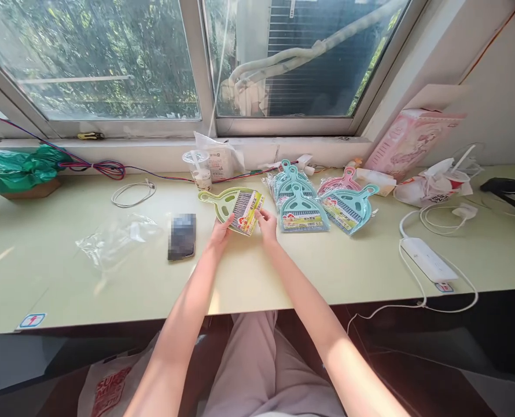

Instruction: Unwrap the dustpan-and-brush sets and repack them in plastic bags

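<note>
Between my hands is a green mini dustpan (226, 204) with a small brush and a printed label card (247, 212) over its bristles. Its handle points to the upper left. My left hand (221, 230) grips the lower edge of the dustpan, thumb on top. At the card's right edge, my right hand (267, 225) is closed with thumb and fingers pinching it. To the right lies a group of wrapped dustpan sets: a blue one (303, 208) in front, another blue one (350, 208) tilted beside it, and a pink one (341, 180) partly hidden behind.
A smartphone (181, 236) and a crumpled clear plastic bag (118, 237) lie left of my hands. A lidded drink cup (200, 174) stands near the window. A white power strip (429, 259) with cables, a tissue pack (431, 184) and a pink box (414, 142) are on the right.
</note>
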Tool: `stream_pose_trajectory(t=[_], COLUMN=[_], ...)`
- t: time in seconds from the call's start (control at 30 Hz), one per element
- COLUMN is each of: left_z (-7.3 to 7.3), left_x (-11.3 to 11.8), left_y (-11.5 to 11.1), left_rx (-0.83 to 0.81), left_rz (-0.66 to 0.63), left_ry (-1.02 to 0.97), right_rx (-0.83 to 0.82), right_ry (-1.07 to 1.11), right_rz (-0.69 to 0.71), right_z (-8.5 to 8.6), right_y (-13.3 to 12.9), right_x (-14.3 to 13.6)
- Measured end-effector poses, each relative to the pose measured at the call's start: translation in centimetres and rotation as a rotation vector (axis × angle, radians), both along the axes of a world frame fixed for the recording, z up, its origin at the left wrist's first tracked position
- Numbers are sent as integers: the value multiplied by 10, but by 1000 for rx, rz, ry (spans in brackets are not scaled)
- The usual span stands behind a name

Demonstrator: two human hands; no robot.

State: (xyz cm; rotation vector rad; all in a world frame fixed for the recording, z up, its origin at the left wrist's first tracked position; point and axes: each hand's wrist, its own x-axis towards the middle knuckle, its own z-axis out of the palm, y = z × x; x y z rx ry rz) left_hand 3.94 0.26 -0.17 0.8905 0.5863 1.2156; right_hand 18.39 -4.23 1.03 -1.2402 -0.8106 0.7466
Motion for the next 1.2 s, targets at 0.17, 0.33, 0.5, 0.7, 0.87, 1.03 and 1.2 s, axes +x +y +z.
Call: stream_pose_trajectory(t=[0.17,0.33,0.5,0.7,0.87,1.03,1.2], left_z=[4,3,-2,3,4,4,7], left_x=[-2,0,0,3,10,13,10], left_y=[-5,-2,1,-7,-12,-16,-19], left_rx=[37,43,-10,-5,15,0,-32], left_rz=[-24,-33,-14,-68,-114,-96,-65], left_ry=[87,79,50,23,48,78,54], right_rx=[-27,-2,12,-72,-199,-151,-42], right_ry=[-50,87,323,-12,-283,-327,-211], right_rz=[-82,-23,86,-43,-179,-198,-285], right_z=[-10,-3,3,-1,3,7,4], right_y=[3,2,0,-3,-11,-15,-10], right_x=[-4,-1,8,2,-2,-4,-1])
